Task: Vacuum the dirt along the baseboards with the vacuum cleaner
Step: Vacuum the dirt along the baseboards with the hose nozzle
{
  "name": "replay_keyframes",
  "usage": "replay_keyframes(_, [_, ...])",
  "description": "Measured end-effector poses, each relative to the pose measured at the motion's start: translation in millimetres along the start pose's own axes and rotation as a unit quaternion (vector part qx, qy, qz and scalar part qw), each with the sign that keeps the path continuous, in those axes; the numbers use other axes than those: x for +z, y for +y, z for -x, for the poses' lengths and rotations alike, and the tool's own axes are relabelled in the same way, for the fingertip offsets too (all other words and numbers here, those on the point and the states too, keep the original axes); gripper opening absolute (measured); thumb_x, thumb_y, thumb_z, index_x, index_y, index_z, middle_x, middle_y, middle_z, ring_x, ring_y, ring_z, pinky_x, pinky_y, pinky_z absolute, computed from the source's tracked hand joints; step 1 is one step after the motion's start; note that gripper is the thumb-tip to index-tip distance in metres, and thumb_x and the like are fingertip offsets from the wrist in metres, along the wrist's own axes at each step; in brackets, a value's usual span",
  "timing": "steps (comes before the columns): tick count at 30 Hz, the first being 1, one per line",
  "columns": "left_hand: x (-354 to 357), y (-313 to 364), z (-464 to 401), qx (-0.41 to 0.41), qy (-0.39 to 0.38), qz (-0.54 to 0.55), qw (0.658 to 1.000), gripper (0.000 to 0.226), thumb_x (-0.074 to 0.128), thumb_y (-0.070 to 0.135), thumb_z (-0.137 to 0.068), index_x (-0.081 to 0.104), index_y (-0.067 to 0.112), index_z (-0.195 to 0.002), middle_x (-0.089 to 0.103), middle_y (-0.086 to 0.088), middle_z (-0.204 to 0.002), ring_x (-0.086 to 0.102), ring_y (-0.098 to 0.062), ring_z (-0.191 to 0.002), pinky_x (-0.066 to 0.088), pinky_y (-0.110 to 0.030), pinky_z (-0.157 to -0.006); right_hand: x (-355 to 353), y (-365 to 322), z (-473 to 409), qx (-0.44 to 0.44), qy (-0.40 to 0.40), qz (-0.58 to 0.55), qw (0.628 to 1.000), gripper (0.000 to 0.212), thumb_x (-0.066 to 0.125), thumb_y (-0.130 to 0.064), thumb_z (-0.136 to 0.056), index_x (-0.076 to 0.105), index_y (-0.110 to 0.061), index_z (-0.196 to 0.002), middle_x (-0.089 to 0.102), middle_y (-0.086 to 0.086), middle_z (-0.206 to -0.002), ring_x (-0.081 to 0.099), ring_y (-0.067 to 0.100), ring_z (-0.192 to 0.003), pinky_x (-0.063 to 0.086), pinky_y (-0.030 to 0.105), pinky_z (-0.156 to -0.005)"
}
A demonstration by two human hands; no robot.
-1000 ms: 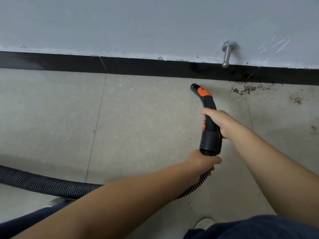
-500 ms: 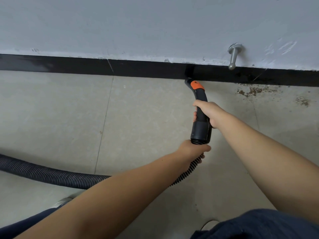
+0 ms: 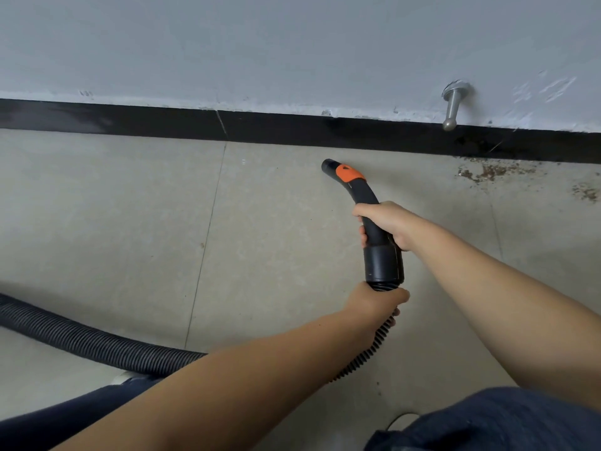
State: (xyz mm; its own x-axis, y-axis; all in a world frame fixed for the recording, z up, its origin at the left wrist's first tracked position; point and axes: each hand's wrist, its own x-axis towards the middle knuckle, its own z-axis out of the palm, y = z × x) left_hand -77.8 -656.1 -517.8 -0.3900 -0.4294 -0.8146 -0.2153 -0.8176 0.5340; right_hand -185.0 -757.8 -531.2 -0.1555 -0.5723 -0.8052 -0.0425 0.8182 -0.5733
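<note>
Compared with half a second earlier: nozzle tip (image 3: 327, 165) withdrawn from the black baseboard (image 3: 162, 125), now short of it over bare floor tile (image 3: 130, 222) and angled up-left; previously at or against the baseboard.

Grip state: right hand (image 3: 385, 224) wrapped around the curved black vacuum handle (image 3: 374, 229), below the orange tab (image 3: 348, 173) and above the wide collar. Left hand (image 3: 374, 304) closed around the ribbed hose (image 3: 97, 341) directly under that collar. Both clenched on the tool.

Hidden or cut off: hose concealed behind the left forearm between grip and floor run; far end cut off at the left edge, vacuum body out of view. Fingers of the left hand mostly hidden under the hose. Contact between nozzle tip and floor not determinable. Pale shoe tips only partly visible beside dark trouser legs at the bottom edge.

Position of work: brown dirt (image 3: 487, 172) scattered on the tile against the baseboard, right of the nozzle and well apart from it, below the metal door stop (image 3: 452, 107) on the grey wall (image 3: 292, 43). Second smaller patch near the right edge.
</note>
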Motion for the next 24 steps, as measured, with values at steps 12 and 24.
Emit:
replay_keyframes(12, [-52.3, -2.2, 3.4, 0.016, 0.082, 0.035, 0.996, 0.014, 0.066, 0.017, -0.085, 0.054, 0.017, -0.092, 0.055, -0.003, -0.074, 0.053, -0.013, -0.061, 0.046, -0.021, -0.056, 70.8, -26.2, -11.7, -0.032, -0.070, 0.061, 0.995, 0.016, 0.058, -0.019, -0.087, 0.047, -0.008, -0.089, 0.059, 0.007, -0.051, 0.054, 0.023, -0.044, 0.050, 0.029, -0.055])
replay_keyframes(24, [-6.1, -11.5, 7.7, -0.013, -0.038, -0.080, 0.996, 0.015, 0.064, 0.014, -0.087, 0.051, 0.019, -0.083, 0.053, -0.004, -0.072, 0.050, -0.015, -0.061, 0.047, -0.026, -0.063, -4.6, 23.8, 14.0, 0.004, 0.039, -0.069, 0.997, 0.016, 0.059, -0.015, -0.084, 0.048, -0.007, -0.092, 0.055, 0.007, -0.050, 0.051, 0.021, -0.042, 0.050, 0.031, -0.055])
